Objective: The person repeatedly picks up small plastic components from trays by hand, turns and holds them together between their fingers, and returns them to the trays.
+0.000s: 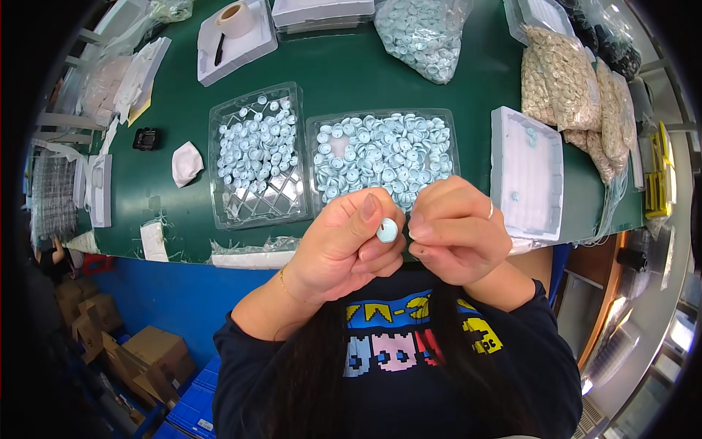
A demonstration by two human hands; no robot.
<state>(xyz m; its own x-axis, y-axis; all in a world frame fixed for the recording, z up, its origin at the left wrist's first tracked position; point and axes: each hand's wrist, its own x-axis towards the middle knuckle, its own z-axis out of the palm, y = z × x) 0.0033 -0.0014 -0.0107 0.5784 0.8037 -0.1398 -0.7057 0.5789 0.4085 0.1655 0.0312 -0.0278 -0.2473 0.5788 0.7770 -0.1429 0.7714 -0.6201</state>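
Note:
Between the thumb and fingers of my left hand (338, 245) is a small pale blue round cap (388, 232) with a dark slot or spot near its edge. Close on its right, my right hand (462, 230) is closed in a pinch; whatever its fingertips hold, if anything, is too small to make out. Both hands are over the table's near edge. Just beyond them, a clear plastic tray (313, 164) holds a heap of similar pale blue caps (402, 150). Left of it, a second clear tray (285, 203) carries a smaller heap.
A white tray (537, 186) with a few blue pieces lies at the right, beside bags of beige pieces (561, 80). Farther back are a bag of blue caps (424, 36) and a tape roll (235, 20). White crumpled cloth (187, 164) and a small black box (147, 139) sit left.

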